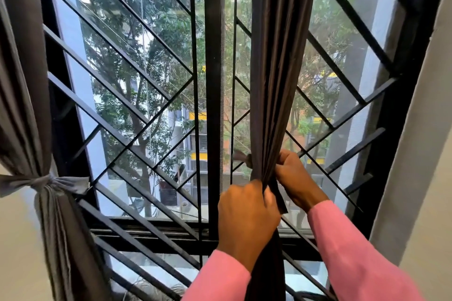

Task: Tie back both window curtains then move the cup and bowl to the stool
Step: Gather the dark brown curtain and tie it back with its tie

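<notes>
- While the left curtain (24, 105) hangs tied with a grey band (46, 182) at the window's left edge, the right curtain (276, 68) hangs bunched before the grille (137, 95).
- The left hand (247, 215) grips its folds, fingers curled.
- The right hand (296, 178) clutches it just above.

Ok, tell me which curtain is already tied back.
The left curtain, cinched by a grey tie. The right curtain is only bunched in the left hand and right hand.

2 curtains (24, 85) (276, 56), 2 hands (247, 217) (296, 178), 2 pink sleeves (215, 278) (354, 252), 1 tie-back (46, 182), 1 window grille (137, 95)
</notes>
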